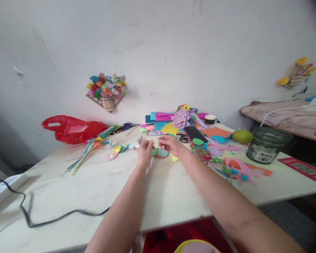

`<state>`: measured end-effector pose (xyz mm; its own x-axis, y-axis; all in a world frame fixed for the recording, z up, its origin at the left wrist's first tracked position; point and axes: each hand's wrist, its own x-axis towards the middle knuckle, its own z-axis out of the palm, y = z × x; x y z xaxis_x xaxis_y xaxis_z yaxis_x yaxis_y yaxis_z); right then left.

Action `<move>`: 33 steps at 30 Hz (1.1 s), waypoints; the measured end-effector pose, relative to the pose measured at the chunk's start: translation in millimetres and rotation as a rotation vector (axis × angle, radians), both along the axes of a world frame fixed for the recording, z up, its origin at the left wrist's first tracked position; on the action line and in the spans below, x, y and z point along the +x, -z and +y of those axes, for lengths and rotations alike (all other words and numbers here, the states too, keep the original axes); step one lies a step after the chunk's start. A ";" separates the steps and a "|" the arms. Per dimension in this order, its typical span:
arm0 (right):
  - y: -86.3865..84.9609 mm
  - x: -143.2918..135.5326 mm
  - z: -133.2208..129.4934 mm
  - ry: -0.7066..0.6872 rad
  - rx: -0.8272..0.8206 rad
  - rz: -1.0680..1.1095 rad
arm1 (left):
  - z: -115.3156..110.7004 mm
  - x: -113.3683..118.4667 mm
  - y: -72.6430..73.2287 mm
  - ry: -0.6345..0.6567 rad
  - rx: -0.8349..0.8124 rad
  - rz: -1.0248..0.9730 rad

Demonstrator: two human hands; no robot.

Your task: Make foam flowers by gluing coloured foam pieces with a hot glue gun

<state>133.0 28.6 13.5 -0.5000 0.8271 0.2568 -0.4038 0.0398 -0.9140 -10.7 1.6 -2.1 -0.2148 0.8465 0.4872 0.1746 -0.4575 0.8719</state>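
My left hand (145, 151) is raised over the table with its fingers pinched together; what lies between them is too small to make out. Close beside it, my right hand (171, 144) is also closed in a pinch, its fingertips a short way from the left ones, and I cannot tell what it grips. Below the fingers lie a green paper flower cutout (155, 152) and a blue-grey one (163, 153) with a reddish one partly under it. A white object (134, 146), perhaps a glue gun, rests just left of my left hand.
Finished flowers on sticks (88, 154) and a red plastic bag (70, 130) lie left. Black scissors (183, 138), a dark phone (195, 135), coloured scraps (238, 167), a yellow-green fruit (242, 136) and a dark green jar (268, 146) stand right. A black cable (55, 218) crosses the front left.
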 end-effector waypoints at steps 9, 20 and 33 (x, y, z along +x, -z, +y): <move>-3.0 -11.0 -6.5 0.294 0.083 -0.114 | -8.8 5.0 -2.5 0.308 -0.185 -0.168; 3.2 -18.5 -3.6 0.345 0.140 -0.183 | -11.3 7.4 -6.5 0.335 -0.206 -0.198; -3.1 -14.9 -16.1 0.250 0.370 -0.284 | -5.7 4.6 -1.1 0.317 -0.207 -0.341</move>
<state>118.1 12.5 16.6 -0.3913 0.8095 0.4377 -0.0793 0.4442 -0.8924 -6.2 -4.1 -0.9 -0.0493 0.9672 0.2493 -0.2551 -0.2536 0.9331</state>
